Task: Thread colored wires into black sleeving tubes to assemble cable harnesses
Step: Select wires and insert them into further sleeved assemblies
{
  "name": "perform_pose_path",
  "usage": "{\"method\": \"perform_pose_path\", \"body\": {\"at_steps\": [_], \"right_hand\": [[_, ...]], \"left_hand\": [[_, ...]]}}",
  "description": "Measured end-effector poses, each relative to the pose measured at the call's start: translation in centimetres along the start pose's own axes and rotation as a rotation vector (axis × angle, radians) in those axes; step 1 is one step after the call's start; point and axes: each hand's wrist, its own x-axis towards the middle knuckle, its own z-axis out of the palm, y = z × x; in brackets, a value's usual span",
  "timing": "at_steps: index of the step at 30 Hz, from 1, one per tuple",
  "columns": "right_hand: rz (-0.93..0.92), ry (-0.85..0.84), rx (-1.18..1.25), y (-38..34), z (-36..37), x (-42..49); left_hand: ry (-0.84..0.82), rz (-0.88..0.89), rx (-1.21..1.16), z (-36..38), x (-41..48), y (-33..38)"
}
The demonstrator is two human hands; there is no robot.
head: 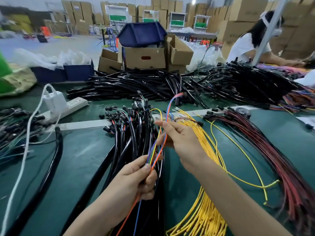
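Bright, even light; warped, blurred edges

The worker's bare, slim-fingered left hand (136,178) and bare, slim-fingered right hand (177,138) have smooth knuckles. The short-cut thumbnail (147,166) on the left hand has a plain, natural sheen. Both arms are uncovered. The bare left forearm (102,210) shows skin right down to the bottom of the view. The bare right forearm (230,198), the longer stretch on show, is slender and smooth from wrist to the view's edge.
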Motion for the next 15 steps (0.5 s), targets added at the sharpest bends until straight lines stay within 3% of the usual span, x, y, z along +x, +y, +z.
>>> {"method": "perform_pose_path", "body": {"at_steps": [3,6,8,12,15], "right_hand": [[0.047,0.113,0.179,-0.5,-0.3,0.3],[-0.044,0.344,0.221,-2.4,-2.7,1.3],[-0.064,0.437,0.2,-3.6,-5.0,2.6],[0.082,0.44,0.0,-4.5,-9.0,5.0],[0.071,0.522,-0.116,-4.5,-12.3,5.4]], "left_hand": [[-0.014,0.016,0.035,0.4,-0.1,0.0],[-0.025,0.011,0.074,0.5,-0.2,-0.1],[-0.024,0.018,0.098,0.6,-0.2,-0.1],[0.001,0.04,0.133,0.6,-0.2,-0.4],[0.014,0.045,0.136,0.3,-0.1,-0.6]]}}
